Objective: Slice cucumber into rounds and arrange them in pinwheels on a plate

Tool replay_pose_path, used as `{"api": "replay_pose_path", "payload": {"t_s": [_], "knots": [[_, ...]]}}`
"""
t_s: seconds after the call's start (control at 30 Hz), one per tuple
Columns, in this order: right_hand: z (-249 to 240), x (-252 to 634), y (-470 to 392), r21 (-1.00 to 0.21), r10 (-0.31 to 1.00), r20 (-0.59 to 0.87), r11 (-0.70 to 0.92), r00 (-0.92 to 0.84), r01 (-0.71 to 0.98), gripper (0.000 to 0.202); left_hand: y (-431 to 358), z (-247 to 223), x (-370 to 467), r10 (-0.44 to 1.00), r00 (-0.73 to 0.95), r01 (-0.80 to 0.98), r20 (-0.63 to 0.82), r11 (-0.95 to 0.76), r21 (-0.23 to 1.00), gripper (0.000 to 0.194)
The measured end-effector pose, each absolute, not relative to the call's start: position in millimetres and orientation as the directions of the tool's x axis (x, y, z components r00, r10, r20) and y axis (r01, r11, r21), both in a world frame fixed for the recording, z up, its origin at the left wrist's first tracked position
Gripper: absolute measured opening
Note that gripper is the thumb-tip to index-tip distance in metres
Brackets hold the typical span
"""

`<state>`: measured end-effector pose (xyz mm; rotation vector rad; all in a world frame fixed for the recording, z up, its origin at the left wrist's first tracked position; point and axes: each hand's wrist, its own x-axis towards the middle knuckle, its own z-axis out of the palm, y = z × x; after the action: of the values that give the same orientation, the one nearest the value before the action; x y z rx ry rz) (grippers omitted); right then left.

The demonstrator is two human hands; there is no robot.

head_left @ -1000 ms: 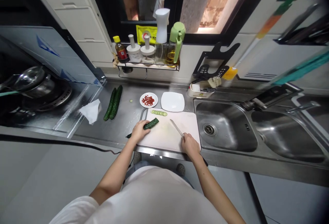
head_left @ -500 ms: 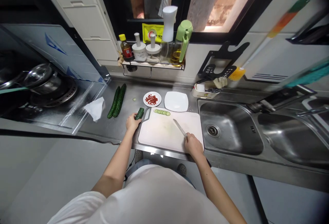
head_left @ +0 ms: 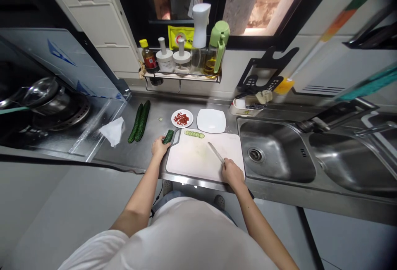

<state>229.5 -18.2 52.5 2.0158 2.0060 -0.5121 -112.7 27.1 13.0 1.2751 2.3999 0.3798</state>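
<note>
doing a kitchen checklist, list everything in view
cutting board: 1, white, on counter
cucumber slices: one row, green, board's far edge
cucumber piece: 1, green, left of board
whole cucumbers: 2, green, counter's left
knife: 1, silver, over board
round plate: 1, white, behind board
chopped pieces: several, red, on round plate
squarish plate: 1, white, behind board
crumpled sheet: 1, white, counter's left
sink basins: 2, silver, right
caddy: 1, white, behind sinks
pot: 1, silver, far left
containers: 5, mixed, wall rack
packet: 1, yellow, behind containers
shirt: 1, white, bottom centre
left hand: 1, bare, around cucumber piece
right hand: 1, bare, on knife
</note>
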Motion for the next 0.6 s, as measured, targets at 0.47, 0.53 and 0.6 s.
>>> {"api": "replay_pose_path", "payload": {"t_s": [0.47, 0.53, 0.6], "knots": [[54, 231, -17, -0.095, 0.894, -0.449, -0.051, 0.003, 0.994, 0.028, 50, 26, -12, 0.994, -0.106, 0.854, -0.004, 0.093, 0.511, 0.032], [52, 233, -15, -0.109, 0.896, -0.445, -0.056, 0.001, 0.992, 0.028, 62, 23, 6, 0.999, -0.029, 0.859, -0.040, 0.046, 0.511, 0.031], [52, 234, -14, -0.118, 0.896, -0.445, -0.064, 0.005, 0.991, 0.028, 74, 20, 20, 0.997, 0.008, 0.876, -0.075, 0.029, 0.481, 0.032]]}}
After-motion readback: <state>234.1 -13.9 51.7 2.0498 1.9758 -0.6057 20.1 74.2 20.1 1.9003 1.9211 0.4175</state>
